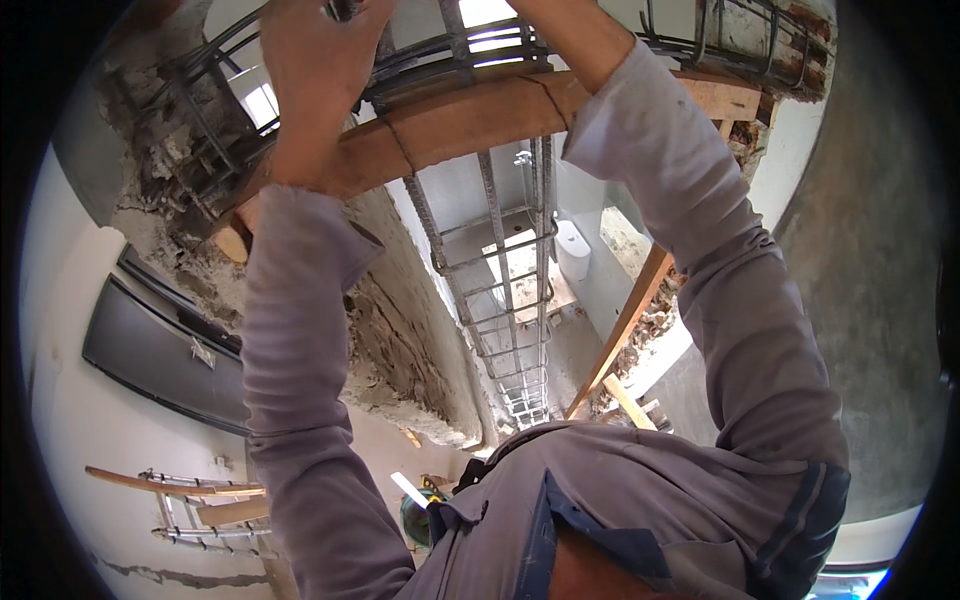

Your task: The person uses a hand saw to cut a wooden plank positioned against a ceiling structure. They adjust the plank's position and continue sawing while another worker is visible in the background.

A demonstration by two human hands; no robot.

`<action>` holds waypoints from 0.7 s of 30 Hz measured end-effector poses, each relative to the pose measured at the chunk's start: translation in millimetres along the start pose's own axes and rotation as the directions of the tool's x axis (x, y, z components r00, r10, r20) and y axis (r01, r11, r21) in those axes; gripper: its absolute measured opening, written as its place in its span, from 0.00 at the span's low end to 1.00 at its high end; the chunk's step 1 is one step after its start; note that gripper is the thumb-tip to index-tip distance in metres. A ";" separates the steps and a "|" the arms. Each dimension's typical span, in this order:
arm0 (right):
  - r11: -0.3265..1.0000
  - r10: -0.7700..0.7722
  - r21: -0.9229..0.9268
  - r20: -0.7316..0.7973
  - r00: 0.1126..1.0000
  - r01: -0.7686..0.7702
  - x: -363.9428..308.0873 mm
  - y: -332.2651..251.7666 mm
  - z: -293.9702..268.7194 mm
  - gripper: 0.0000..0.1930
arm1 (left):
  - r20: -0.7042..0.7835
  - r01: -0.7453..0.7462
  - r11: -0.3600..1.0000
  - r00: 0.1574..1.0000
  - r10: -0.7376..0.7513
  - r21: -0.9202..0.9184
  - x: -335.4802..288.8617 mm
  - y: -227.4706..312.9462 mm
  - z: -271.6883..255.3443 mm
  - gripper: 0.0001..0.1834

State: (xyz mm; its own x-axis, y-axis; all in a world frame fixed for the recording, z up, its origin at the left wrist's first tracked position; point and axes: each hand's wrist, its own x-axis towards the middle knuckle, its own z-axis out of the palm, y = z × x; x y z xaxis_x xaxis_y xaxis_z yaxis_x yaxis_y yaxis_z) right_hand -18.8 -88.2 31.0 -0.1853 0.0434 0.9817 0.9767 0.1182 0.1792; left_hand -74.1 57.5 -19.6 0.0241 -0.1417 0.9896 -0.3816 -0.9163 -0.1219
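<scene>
Both my arms reach up in grey sleeves. My left hand is closed at the top edge, in front of the rebar and close to a long wooden beam. A small dark thing shows at its fingers; what it is I cannot make out, since the picture's edge cuts it off. Of my right arm only the wrist and sleeve show, crossing the beam further right; the right hand lies beyond the top edge. Tied rebar runs behind the beam, and thin dark wire loops around the wood.
A rebar ladder-like cage hangs below the beam. Broken concrete flanks the left end. A slanted wooden prop stands at right. Lower left, more rebar with planks lies by the wall, under a dark-framed window.
</scene>
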 end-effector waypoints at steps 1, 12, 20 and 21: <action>1.000 -0.005 -0.028 0.003 1.000 0.005 0.8 3.7 -4.0 0.07 | -0.101 0.043 0.998 0.994 -0.039 0.040 -7.6 -2.8 6.9 0.35; 0.988 0.031 -0.154 0.057 0.998 -0.022 -5.4 -9.0 -2.6 0.06 | 0.672 0.762 0.445 0.636 -0.379 -0.470 -17.3 -44.4 6.8 0.27; 0.993 0.111 0.037 0.088 0.990 -0.115 -3.7 -9.5 0.9 0.11 | 0.621 0.661 0.553 0.725 -0.298 -0.507 -12.4 -52.6 27.2 0.21; 0.992 0.125 -0.036 0.128 0.984 -0.122 -5.1 -8.7 -5.2 0.13 | 0.655 0.697 0.538 0.687 -0.314 -0.474 -12.9 -53.9 27.5 0.21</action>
State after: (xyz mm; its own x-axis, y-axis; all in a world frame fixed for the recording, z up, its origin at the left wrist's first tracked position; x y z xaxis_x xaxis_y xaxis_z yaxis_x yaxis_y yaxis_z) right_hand -25.8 -94.6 24.7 -0.0738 0.1844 0.9801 0.9952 0.0763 0.0606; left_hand -28.5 98.4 -27.9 0.7416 -0.0549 0.6686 -0.6262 -0.4140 0.6606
